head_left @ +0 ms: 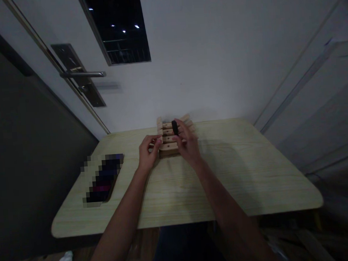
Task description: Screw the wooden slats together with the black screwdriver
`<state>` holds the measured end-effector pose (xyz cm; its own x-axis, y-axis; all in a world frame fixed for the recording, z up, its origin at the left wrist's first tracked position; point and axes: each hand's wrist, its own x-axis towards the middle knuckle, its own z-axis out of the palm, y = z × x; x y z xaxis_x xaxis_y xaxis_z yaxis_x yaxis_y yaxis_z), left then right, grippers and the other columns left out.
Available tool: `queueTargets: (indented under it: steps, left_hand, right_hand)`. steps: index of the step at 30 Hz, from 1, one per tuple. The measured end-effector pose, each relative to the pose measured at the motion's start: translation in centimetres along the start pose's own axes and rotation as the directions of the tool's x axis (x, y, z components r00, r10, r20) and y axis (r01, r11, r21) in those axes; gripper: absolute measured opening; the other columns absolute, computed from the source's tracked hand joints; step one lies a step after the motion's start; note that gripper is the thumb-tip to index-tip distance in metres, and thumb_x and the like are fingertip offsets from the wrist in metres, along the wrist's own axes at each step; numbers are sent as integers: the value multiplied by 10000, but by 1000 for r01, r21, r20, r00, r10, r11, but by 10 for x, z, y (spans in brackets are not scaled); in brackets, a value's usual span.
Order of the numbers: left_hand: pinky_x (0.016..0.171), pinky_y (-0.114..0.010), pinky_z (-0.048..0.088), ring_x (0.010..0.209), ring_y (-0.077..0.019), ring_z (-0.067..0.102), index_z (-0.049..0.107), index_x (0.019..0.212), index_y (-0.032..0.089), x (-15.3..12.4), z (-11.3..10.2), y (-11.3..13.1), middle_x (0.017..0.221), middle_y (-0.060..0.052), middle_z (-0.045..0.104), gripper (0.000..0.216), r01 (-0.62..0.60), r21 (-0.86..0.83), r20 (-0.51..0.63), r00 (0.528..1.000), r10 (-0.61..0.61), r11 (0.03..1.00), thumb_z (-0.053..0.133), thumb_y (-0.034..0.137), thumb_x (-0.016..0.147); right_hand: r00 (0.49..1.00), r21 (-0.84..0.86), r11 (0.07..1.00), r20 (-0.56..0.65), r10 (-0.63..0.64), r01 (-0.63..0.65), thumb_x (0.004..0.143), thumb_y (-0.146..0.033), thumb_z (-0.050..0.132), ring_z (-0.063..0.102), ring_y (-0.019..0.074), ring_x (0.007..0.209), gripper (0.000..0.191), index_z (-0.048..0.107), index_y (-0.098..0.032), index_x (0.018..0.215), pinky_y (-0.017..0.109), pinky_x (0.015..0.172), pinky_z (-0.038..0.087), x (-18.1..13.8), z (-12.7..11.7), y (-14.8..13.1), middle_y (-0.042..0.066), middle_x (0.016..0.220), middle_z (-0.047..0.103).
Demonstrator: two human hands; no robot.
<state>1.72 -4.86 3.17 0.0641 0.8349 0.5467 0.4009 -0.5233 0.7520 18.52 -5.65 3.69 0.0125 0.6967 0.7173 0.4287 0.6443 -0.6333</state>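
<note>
A small stack of light wooden slats (168,139) with small holes stands at the far middle of a pale wooden table (239,173). My left hand (148,152) grips the stack's left end, fingers curled round a slat. Over the stack's right side rests my right hand (186,142), fingers bent onto the slats. A black band (175,127) sits on one right finger.
A dark phone-like slab (105,177), pixelated, lies on the table's left part. A white door with a metal lever handle (82,74) and a dark glass panel (119,27) stands right behind the table. White crumpled scraps (64,260) lie on the floor at lower left.
</note>
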Motion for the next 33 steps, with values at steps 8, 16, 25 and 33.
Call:
queueTargets:
  steps: [8, 16, 25, 33]
  left_hand:
    - [632, -231, 473, 803, -146, 584, 648, 977, 207, 0, 0, 0, 927, -37, 609, 280, -10, -6, -1, 1000, 10, 1000, 537, 435, 857]
    - [624, -234, 478, 802, -149, 590, 649, 979, 206, 0, 0, -1, 927, -41, 617, 298, 0, -14, 6, 1000, 0, 1000, 533, 450, 854]
    - [627, -235, 480, 792, -149, 587, 648, 973, 201, 0, 0, 1, 922, -45, 617, 301, -1, -3, 4, 1000, 1, 1000, 531, 451, 855]
    - [619, -235, 476, 788, -147, 584, 647, 968, 196, 0, 0, 1, 922, -47, 618, 302, -10, -1, -1, 1000, 10, 1000, 536, 452, 852]
  right_hand:
    - [999, -90, 996, -40, -20, 16, 891, -334, 502, 571, 216, 1096, 496, 393, -306, 1375, 403, 918, 514, 1, 1, 0, 40, 1353, 513]
    - [999, -76, 996, -5, 42, -42, 951, -339, 357, 585, 210, 1116, 502, 269, -291, 1443, 333, 809, 565, -1, -3, -8, 62, 1283, 570]
    - [999, -117, 992, -45, 31, -36, 903, -272, 474, 570, 210, 1132, 437, 410, -286, 1336, 373, 901, 532, 0, 1, -5, 37, 1266, 577]
    - [999, -149, 989, -50, 13, -21, 891, -265, 456, 584, 206, 1086, 456, 391, -265, 1342, 369, 905, 523, 1, -2, -10, 57, 1269, 569]
